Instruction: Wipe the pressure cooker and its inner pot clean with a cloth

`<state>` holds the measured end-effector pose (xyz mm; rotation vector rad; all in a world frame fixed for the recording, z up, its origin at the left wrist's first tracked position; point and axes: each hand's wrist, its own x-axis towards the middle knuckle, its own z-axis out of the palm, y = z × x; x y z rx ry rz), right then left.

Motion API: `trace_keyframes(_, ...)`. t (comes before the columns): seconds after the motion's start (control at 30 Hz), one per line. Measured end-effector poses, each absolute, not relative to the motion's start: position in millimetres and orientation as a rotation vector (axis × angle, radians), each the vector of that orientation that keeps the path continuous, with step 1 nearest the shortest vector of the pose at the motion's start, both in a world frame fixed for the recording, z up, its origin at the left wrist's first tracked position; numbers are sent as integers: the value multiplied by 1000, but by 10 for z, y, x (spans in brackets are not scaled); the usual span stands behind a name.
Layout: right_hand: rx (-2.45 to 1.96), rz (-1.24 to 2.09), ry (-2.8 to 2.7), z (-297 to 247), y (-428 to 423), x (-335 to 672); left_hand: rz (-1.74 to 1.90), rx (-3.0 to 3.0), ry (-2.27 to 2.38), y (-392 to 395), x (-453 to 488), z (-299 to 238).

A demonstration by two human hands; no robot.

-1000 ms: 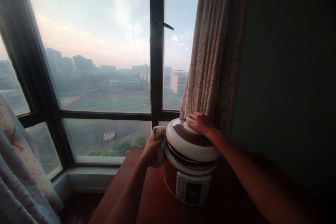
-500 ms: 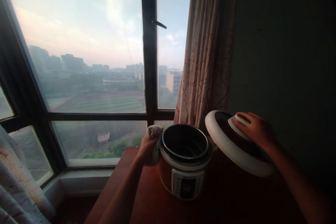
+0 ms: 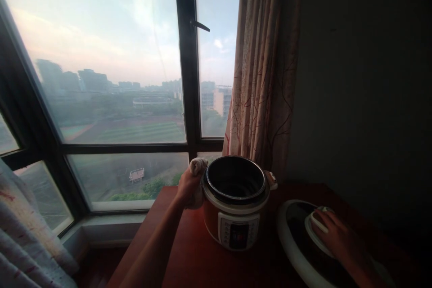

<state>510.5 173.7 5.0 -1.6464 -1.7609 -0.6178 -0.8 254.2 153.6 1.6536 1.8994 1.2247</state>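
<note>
A pressure cooker (image 3: 211, 220) in brown and white stands uncovered on the reddish table, its control panel facing me. Its dark inner pot (image 3: 236, 177) shows no visible contents. At the cooker's left side, my left hand (image 3: 188, 186) is closed around a bunched, light-coloured cloth (image 3: 199, 166). To the right, my right hand (image 3: 337, 231) grips the handle of the big round lid (image 3: 286, 234), which has a white rim and a dark centre. The lid lies low at the table; dim light hides whether its whole rim touches the top.
The reddish wooden table (image 3: 195, 258) reaches toward the window (image 3: 124, 99), with a sill at left. A patterned curtain (image 3: 259, 76) hangs behind the cooker. Another curtain (image 3: 30, 234) is at lower left. A dark wall (image 3: 364, 76) rises on the right.
My right hand has brought the lid down and to the right, from beside the cooker's rim to the table. My left hand keeps its grip on the cloth.
</note>
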Motion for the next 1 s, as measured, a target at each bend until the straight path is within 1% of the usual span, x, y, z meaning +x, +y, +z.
trace_keyframes(0.13, -1743, -579, -1806, -115, 1689, 4924, 1239, 1659, 1879, 2542, -11, 1525)
trace_keyframes(0.3, -1854, -552, -1874, -136, 1629, 4787, 1248, 1658, 1873, 2537, 3, 1539)
trace_keyframes(0.53, -1909, -559, -1901, -250, 1553, 4706, 1217, 1657, 1943, 2509, 20, 1578)
trace_keyframes(0.67, -1955, -516, -1951, -222, 1526, 4649, 1189, 1662, 1991, 2461, 50, 1616)
trace_keyframes(0.77, -2035, -445, -1972, -87, 1532, 4589, 1163, 1673, 2045, 2401, 77, 1650)
trace_keyframes(0.83, -2050, -367, -1989, 99, 1555, 4538, 1137, 1693, 2079, 2368, 79, 1680)
trace_keyframes(0.9, -1993, -281, -1973, 371, 1600, 4468, 1101, 1719, 2106, 2354, 68, 1728)
trace_keyframes(1.0, -1775, -100, -1872, 873, 1722, 4304, 1062, 1725, 2146, 2373, 66, 1849)
